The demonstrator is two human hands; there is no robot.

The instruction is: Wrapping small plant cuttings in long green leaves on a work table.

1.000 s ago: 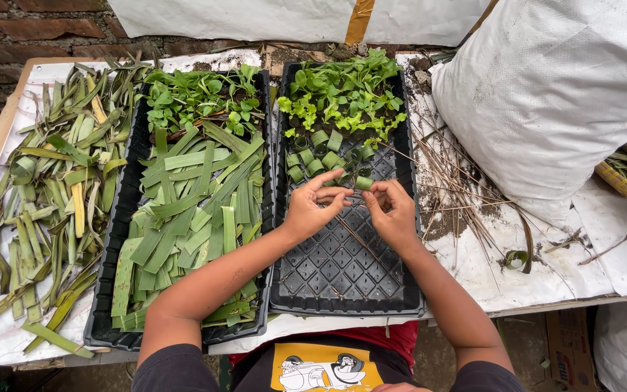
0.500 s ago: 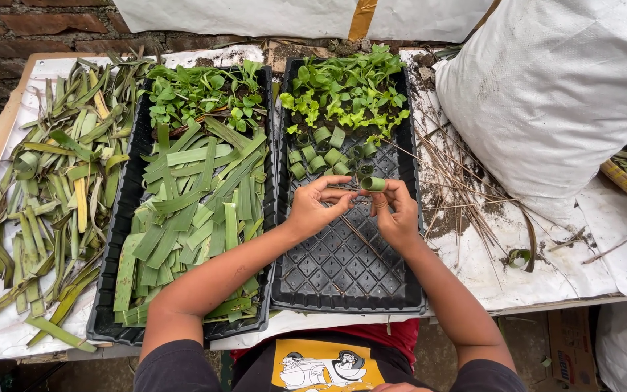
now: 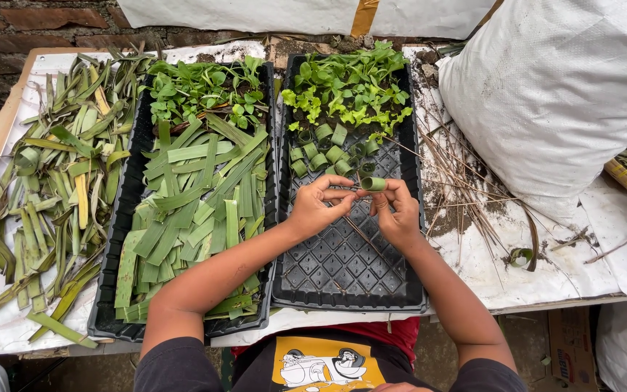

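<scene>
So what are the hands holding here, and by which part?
A small rolled green leaf ring, pinched at its sides between the fingertips of the left hand and right hand, above the black tray.

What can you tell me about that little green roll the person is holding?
The little green roll is a strip of leaf curled into a short, open-ended tube. It looks smooth and fresh, lying on its side with one end toward the right. The right hand holds it at the fingertips, and the left hand reaches in from the other side with a thin stick. It hangs above the black tray, just in front of more leaf rolls like it, which stand in the tray's pockets.
</scene>
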